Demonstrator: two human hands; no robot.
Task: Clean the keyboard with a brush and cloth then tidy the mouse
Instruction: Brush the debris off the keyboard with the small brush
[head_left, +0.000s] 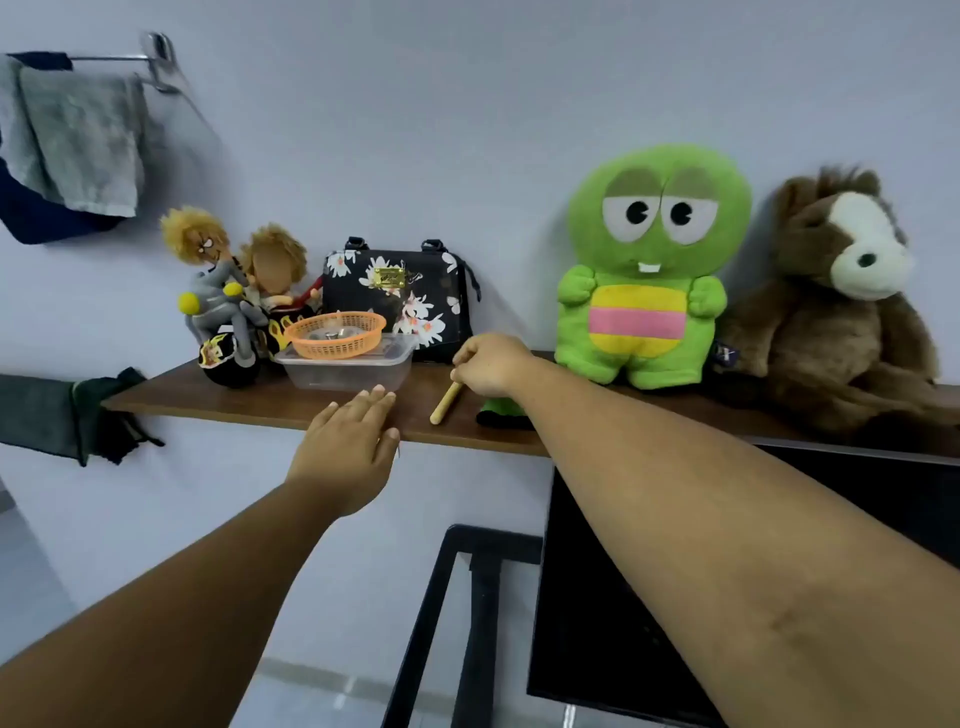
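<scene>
- Pale, matt wall behind; a dark wood-grain shelf (218, 397) runs across it, flat and thin-edged.
- On a metal wall rail (111, 58) at upper left hang a grey, coarse-textured towel (83, 140) and a dark blue cloth (36, 218).
- Shelf contents, left to right: rag dolls on a soft toy motorbike (228, 306); a clear rectangular plastic tub (345, 370) with a round orange mesh basket (335, 334) resting on top; a black floral handbag (400, 299) with a gold plate; a green plush figure (644, 265) with striped belly; a brown shaggy plush animal (836, 306).
- A dark green cloth (47, 413) hangs off the left end of the shelf.
- Right hand (488, 364): fingers curled, pinching the upper end of a slim, pale wooden brush handle (445, 402). The handle slants down toward the shelf's front edge; the bristle end cannot be seen.
- Left hand (350, 447): fingers straight and together, palm down, resting on the shelf's front edge, just left of the handle and not touching it. It holds nothing.
- Below the shelf: a black metal frame (457, 597) and a flat black panel (597, 597).
</scene>
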